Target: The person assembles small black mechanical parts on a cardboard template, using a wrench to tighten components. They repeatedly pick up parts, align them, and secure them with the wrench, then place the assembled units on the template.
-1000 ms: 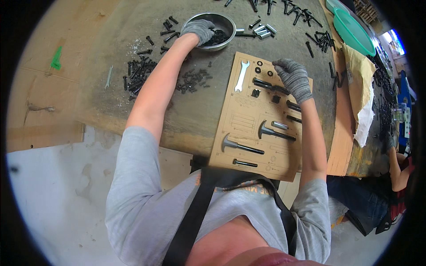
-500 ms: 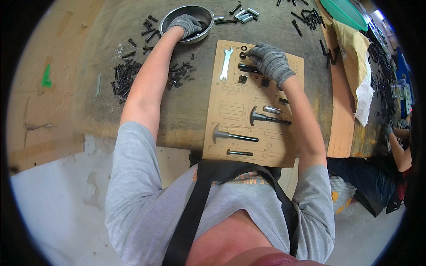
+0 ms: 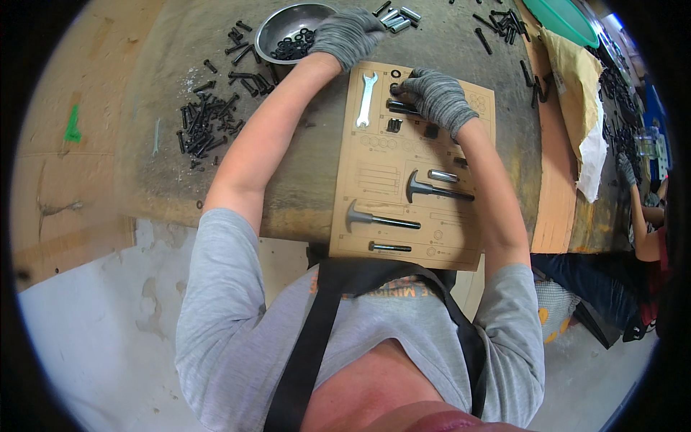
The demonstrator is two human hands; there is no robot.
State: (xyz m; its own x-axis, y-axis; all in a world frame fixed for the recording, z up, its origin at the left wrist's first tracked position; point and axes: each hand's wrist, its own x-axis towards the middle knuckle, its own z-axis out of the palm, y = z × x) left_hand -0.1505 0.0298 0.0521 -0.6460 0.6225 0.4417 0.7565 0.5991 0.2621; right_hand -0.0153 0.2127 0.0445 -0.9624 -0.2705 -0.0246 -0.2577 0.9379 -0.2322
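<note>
My left hand (image 3: 347,37), in a grey knit glove, is beside the right rim of a metal bowl (image 3: 288,16) that holds small black washers (image 3: 294,46). Its fingers are closed and point right; what they hold is hidden. On a printed cardboard sheet (image 3: 367,162), my gloved right hand (image 3: 439,99) pinches a black washer (image 3: 395,88) near the top edge. Just above lies another black washer (image 3: 396,73). A silver open-end wrench (image 3: 367,101) lies to the left, and a black bolt (image 3: 402,107) below the fingertips.
Lower on the sheet are two T-shaped grey tools (image 3: 385,221), a silver sleeve (image 3: 443,176) and a bolt (image 3: 389,247). Black screws (image 3: 205,126) are heaped left. Silver cylinders (image 3: 399,20) lie behind. At right are a paper sack (image 3: 576,93), a green basin (image 3: 561,20) and a co-worker's hand (image 3: 625,169).
My left hand has come out of the bowl and moved right and away, uncovering the washers inside. The right hand stays at nearly the same spot on the sheet.
</note>
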